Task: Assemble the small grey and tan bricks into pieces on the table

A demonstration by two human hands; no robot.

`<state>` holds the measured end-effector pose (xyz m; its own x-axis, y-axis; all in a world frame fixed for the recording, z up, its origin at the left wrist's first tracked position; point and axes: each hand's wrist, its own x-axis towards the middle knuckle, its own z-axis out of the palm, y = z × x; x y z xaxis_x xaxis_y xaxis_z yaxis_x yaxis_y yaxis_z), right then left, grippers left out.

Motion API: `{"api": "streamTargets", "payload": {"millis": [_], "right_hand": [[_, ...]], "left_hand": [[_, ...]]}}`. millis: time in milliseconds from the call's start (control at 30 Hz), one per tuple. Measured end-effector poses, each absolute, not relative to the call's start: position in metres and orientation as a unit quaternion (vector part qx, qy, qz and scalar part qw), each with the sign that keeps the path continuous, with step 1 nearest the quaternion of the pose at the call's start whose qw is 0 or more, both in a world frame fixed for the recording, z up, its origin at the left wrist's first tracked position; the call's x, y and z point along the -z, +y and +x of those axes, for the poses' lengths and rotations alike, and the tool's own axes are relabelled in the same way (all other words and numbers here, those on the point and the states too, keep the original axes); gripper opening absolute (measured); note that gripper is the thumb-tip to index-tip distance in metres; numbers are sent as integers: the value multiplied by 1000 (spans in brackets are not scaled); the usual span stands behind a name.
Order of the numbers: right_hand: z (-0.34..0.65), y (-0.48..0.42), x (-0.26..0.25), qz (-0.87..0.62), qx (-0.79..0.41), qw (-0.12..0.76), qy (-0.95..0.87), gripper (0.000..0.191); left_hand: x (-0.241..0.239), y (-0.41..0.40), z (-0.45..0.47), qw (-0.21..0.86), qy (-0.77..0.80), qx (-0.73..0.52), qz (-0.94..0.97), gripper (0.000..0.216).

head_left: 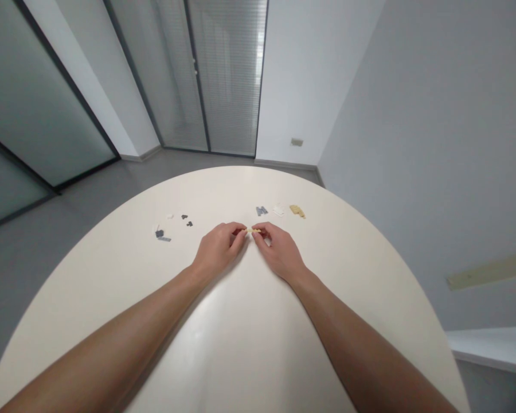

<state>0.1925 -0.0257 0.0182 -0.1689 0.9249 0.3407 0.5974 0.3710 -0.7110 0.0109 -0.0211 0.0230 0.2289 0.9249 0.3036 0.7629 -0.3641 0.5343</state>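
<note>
Between my fingertips is a small pale yellow piece [250, 230], which looks like a toy building brick; its exact shape is mostly hidden. My left hand [221, 245] pinches one end of it and my right hand [279, 249] pinches the other. Both hands are just above or on the white round table [241, 344]; I cannot tell which. Beyond my right hand lie a group of blue-grey pieces [261, 211], some white pieces [278, 210] and a pile of yellow pieces [297, 211].
Left of my left hand are scattered dark pieces [190, 223], a small white piece [169, 216] and a grey flat piece [164, 239] beside a dark one [159, 233]. The table's curved far edge faces a glass partition [223, 74] and a grey wall [447, 143].
</note>
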Motion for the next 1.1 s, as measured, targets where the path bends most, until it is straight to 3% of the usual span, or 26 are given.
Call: {"api": "streamTargets", "payload": {"millis": [1100], "right_hand": [[195, -25, -17, -497, -198, 370, -759, 21]], "left_hand": [[-21, -19, 9, 145, 537, -305, 773, 27]]}}
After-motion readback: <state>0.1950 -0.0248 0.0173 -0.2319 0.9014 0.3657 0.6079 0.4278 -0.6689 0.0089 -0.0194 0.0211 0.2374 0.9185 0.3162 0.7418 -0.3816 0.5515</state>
